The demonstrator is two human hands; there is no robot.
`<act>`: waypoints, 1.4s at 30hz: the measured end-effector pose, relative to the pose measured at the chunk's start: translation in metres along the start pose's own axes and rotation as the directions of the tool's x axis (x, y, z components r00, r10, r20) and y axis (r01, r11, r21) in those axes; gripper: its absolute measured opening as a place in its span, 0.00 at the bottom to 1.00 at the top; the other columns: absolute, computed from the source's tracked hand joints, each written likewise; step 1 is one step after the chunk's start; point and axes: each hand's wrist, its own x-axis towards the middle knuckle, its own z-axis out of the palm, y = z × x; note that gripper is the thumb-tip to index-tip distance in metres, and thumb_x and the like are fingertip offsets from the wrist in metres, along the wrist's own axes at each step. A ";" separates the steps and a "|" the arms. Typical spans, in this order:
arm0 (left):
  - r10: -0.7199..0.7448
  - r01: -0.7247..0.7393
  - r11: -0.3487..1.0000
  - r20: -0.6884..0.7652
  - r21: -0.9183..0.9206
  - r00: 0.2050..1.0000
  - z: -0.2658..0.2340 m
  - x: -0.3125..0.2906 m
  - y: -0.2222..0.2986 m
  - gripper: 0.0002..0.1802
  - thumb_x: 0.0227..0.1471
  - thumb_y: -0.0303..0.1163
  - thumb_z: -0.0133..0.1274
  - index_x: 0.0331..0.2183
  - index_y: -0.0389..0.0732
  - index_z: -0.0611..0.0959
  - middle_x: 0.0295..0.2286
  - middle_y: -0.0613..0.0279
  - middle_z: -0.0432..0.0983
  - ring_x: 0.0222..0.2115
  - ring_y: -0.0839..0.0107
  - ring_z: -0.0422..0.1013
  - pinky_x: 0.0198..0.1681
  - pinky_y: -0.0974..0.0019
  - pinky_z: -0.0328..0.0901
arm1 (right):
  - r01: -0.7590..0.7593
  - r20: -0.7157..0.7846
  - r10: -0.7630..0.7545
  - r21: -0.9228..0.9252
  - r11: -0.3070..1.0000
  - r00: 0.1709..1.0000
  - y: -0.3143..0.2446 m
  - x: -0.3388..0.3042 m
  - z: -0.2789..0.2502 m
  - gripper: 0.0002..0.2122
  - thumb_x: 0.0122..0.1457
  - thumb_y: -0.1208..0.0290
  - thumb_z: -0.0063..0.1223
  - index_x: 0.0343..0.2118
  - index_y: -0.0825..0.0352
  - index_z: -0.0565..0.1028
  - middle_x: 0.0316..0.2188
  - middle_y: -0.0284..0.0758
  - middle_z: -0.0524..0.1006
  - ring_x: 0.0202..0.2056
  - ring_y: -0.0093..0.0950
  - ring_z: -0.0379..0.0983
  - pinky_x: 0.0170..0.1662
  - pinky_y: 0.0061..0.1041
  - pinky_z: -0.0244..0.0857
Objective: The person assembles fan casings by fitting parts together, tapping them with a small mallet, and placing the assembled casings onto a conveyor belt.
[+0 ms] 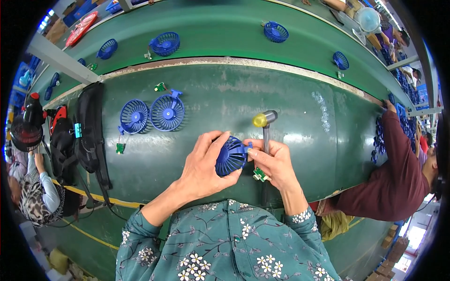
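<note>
Plastic fan housing (231, 156) is what I have in hand here: a small blue grille cage, held just above the green surface (281, 107) and close in front of my body. My left hand (206, 161) wraps it from the left, fingers curled over the top of the ribs and thumb underneath, so that grip is clamped on the housing. My right hand (276, 164) meets it from the other side, thumb and forefinger pinched at the small tab on its edge, with a little green circuit board (259, 175) hanging just below those fingers; whether the board is pinched or only dangling on its wires I cannot tell.

I judge the housing to be light and fairly stiff as a whole, but the thin ribs look easy to bend or snap, so the rim is the sound place to hold, not the ribs' middles. Smooth moulded plastic may slip, so a wrap-around hold suits it. The board and its thin wires look the most fragile part, and pulling on them seems risky.

A mallet (265, 122) with a yellow face lies on the surface just beyond my right hand, its handle running under it. Two more blue fan grilles (151, 114) lie well apart to the left.
</note>
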 end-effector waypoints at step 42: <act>-0.357 0.458 0.794 -0.303 0.400 0.884 -0.182 0.188 -0.236 0.22 0.46 0.39 0.58 0.41 0.35 0.82 0.38 0.45 0.79 0.41 0.53 0.75 0.46 0.59 0.68 | 0.520 -0.233 -0.713 -0.543 0.659 0.661 -0.024 0.000 -0.014 0.16 0.68 0.64 0.43 0.33 0.75 0.74 0.21 0.41 0.75 0.10 0.18 0.60 0.14 0.17 0.54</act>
